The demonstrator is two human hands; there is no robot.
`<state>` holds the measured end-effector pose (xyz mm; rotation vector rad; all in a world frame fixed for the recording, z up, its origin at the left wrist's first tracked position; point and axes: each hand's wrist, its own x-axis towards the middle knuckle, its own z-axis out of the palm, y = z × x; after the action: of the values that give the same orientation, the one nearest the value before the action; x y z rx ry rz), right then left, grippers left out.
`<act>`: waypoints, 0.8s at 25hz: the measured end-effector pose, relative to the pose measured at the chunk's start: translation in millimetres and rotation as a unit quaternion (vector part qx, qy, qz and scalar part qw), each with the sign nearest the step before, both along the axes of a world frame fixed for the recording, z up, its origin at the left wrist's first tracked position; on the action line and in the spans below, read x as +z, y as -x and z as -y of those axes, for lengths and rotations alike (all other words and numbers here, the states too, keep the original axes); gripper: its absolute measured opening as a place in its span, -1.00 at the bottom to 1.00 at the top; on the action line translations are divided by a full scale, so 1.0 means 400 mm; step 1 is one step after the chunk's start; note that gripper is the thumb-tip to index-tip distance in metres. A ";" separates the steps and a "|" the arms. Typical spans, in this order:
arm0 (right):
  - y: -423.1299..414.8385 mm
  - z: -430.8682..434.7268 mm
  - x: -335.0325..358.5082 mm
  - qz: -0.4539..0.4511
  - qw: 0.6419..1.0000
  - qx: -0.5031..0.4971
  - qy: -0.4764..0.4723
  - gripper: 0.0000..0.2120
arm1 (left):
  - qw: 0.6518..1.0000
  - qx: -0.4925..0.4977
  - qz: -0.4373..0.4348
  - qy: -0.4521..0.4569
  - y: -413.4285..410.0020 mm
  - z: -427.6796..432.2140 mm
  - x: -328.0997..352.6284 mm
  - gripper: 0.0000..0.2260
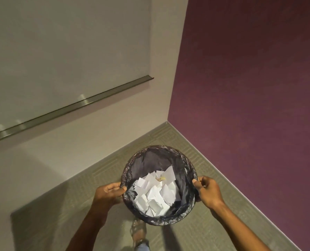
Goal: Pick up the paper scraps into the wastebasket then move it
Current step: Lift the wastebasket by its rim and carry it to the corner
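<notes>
Wastebasket [159,149], black-lined, sits lower centre of frame, between my two hands, over the carpet [96,185] near the wall corner. Left hand [110,192]: fingers curled around its left rim. Right hand [207,192]: fingers pinching the right rim. Paper scraps [156,195] lie heaped inside.

This looks like an office or meeting room, seen in one corner. A glossy whiteboard [60,51] with a brushed metal tray [74,107] along its lower edge is mounted on a plain beige wall [96,142]. The adjoining purple wall [250,87] has a matte, textured finish, the kind used as an accent in workplaces. The floor is a short grey carpet [213,196] with a woven block pattern. A small round wastebasket [186,171] with a black bag liner holds torn white paper scraps [156,194], ordinary office waste.
</notes>
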<state>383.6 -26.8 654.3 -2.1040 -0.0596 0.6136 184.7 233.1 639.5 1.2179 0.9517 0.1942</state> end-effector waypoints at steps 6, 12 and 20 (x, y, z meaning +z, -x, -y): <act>-0.127 -0.139 0.051 0.020 0.999 -0.042 0.006 -0.74 | 0.999 -0.041 0.008 0.014 -0.207 -0.183 0.034 -0.77; -0.260 -0.233 0.059 0.000 0.998 -0.059 0.011 -0.76 | 0.997 -0.078 0.003 -0.003 -0.361 -0.299 0.025 -0.92; -0.475 -0.289 0.007 -0.027 0.998 -0.050 0.016 -0.85 | 0.996 -0.066 -0.054 -0.007 -0.595 -0.367 -0.001 -0.89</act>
<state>573.5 88.8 657.1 -2.1050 0.0855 0.6156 422.8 380.1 639.0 1.3103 0.9602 0.0317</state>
